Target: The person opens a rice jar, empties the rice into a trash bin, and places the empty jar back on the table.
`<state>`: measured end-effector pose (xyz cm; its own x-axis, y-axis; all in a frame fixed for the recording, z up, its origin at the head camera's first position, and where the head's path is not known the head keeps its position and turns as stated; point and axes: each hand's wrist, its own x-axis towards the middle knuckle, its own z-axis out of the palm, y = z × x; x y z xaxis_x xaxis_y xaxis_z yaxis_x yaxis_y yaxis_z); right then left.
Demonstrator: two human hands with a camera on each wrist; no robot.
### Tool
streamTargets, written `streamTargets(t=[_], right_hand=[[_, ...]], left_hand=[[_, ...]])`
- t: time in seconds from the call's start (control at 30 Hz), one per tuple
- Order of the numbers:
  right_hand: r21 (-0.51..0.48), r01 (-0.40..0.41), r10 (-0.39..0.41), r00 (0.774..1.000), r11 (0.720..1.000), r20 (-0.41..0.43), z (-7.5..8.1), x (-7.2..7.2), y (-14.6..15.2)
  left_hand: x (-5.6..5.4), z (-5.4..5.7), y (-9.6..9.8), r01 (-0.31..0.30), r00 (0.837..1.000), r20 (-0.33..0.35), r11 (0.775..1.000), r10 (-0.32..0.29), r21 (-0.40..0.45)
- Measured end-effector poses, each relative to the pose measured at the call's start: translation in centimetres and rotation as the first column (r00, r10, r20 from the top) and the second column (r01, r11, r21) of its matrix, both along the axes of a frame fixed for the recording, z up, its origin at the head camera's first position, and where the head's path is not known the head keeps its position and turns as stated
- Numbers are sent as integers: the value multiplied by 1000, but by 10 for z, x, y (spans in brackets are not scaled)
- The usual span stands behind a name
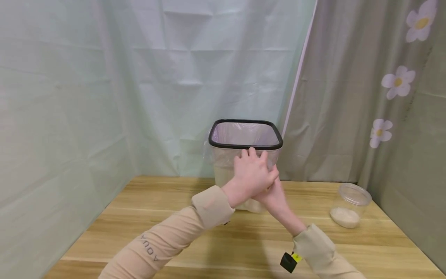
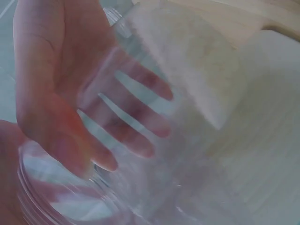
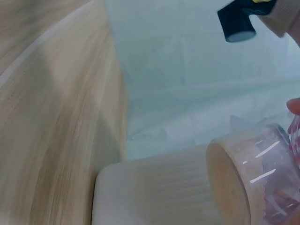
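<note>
My left hand (image 1: 251, 170) grips a clear jar (image 3: 269, 164), its fingers and thumb (image 2: 70, 150) spread about the jar's upper wall. My right hand (image 1: 275, 195) meets it from the right and grips the same jar near its top. Pale grainy contents (image 2: 192, 56) fill the lower part of the jar. From the head view the jar is mostly hidden behind both hands. Right behind them stands a pale bin (image 1: 223, 174) with a black rim (image 1: 244, 147) and a clear liner hanging over its edge.
A second clear lidded jar (image 1: 350, 205) with white contents at the bottom stands on the right of the wooden table (image 1: 156, 221). Pale curtains (image 1: 191, 77) hang behind and at both sides. A small black device (image 1: 288, 262) hangs from the right sleeve.
</note>
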<state>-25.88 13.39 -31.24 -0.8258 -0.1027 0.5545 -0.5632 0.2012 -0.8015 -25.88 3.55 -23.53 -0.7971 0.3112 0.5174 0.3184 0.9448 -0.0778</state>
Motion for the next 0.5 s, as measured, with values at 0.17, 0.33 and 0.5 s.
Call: streamTargets(t=[0.17,0.33,0.5], right_hand=[[82,85,-87,996,993,23,-2,4,-2],[139,150,-142,988,979,-63,-2,6,-3],[188,137,-117,987,973,-114,-3,1,-1]], left_hand=[[3,1,7,-95,995,13,995,96,-18],[5,3,10,-144,988,47,988,147,-56],[9,7,4,-103,985,128,991,113,-87]])
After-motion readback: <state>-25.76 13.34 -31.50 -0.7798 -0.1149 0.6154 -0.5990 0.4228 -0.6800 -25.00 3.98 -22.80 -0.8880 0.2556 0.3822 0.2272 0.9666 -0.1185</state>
